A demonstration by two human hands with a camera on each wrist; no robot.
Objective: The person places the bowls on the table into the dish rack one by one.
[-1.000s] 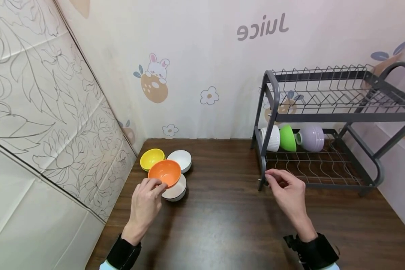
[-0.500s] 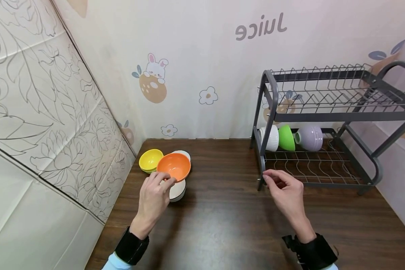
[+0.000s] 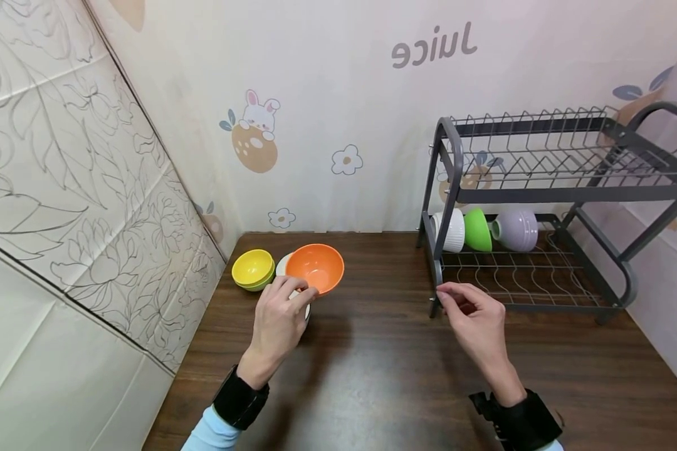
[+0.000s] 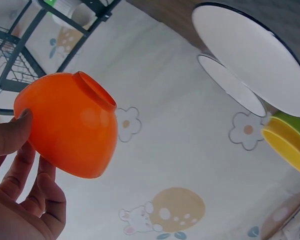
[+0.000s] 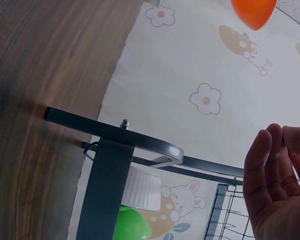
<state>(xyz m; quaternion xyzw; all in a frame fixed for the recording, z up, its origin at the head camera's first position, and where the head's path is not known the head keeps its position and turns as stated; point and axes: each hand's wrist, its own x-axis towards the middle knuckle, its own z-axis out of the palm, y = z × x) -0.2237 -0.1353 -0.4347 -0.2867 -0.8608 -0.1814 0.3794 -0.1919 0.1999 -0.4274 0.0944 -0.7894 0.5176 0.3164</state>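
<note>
My left hand (image 3: 279, 313) pinches the rim of an orange bowl (image 3: 316, 266) between thumb and fingers. In the left wrist view, that bowl (image 4: 70, 125) hangs in the air, tilted, its foot showing. Behind the hand, two white bowls with dark rims are partly hidden in the head view; both the nearer white bowl (image 4: 252, 55) and the farther white bowl (image 4: 232, 85) show in the left wrist view. A yellow bowl (image 3: 252, 266) sits in a green bowl (image 3: 259, 287) beside them. My right hand (image 3: 476, 319) hovers by the rack's front left corner, fingers loosely curled, holding nothing.
A dark two-tier dish rack (image 3: 547, 195) stands on the right of the wooden table (image 3: 372, 363). On its lower tier a white ribbed bowl (image 3: 456, 232), a green bowl (image 3: 477, 230) and a lilac bowl (image 3: 516, 230) lie on their sides. A patterned wall (image 3: 344, 94) closes the back.
My left hand has carried the orange bowl to the right, from over the white and yellow bowls to their right side. The right hand has stayed almost still.
</note>
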